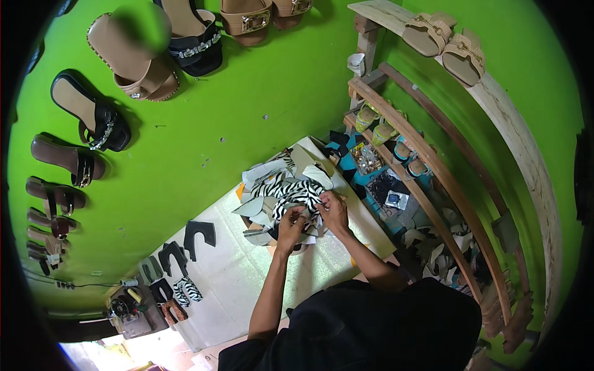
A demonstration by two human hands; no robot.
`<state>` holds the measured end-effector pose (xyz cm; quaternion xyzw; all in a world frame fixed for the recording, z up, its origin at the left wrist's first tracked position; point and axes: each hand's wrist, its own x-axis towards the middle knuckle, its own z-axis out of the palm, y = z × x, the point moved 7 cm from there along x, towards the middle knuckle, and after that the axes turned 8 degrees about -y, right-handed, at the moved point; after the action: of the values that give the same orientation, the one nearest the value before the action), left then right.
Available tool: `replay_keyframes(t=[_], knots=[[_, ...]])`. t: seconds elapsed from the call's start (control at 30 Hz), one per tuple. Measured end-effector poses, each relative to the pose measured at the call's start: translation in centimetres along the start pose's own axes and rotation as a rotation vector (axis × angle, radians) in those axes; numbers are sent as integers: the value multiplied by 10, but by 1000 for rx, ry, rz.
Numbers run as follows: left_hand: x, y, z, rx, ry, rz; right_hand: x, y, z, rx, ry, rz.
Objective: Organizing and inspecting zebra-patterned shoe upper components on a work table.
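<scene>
A black-and-white zebra-print piece of material [296,193] lies crumpled on top of a heap of cut scraps [258,210] in grey, white and tan. My left hand [291,227] is closed at the near edge of the zebra piece, with its fingers drawn together. Just to the right, my right hand [334,212] pinches the right side of the same piece. The two hands are close but apart, and the exact spots under the fingertips are partly hidden. Beneath the heap is a long pale table [223,272].
Cut strap pieces [199,240] in black, zebra print and brown lie along the table's left side. A machine [127,306] stands at the far left end. Sandals [93,111] hang on the green wall. Right of the table, a wooden rack [427,136] holds sandals, beside piled scraps [442,260].
</scene>
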<state>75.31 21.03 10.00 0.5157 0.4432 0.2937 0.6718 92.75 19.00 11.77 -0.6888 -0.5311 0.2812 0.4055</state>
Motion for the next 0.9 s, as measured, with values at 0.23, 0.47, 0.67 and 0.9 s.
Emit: replay_keyframes(t=[0.23, 0.47, 0.67, 0.9], knots=[[-4, 24, -11, -87, -38, -27, 16, -15, -8, 65, -48, -14], [-22, 57, -43, -17, 83, 96, 30, -51, -13, 337, -243, -174], [-39, 106, -79, 94, 260, 351, 22, -120, -35, 264, -264, -430], [-60, 133, -81, 398, 386, 516, 5, -151, -51, 169, -278, -584]])
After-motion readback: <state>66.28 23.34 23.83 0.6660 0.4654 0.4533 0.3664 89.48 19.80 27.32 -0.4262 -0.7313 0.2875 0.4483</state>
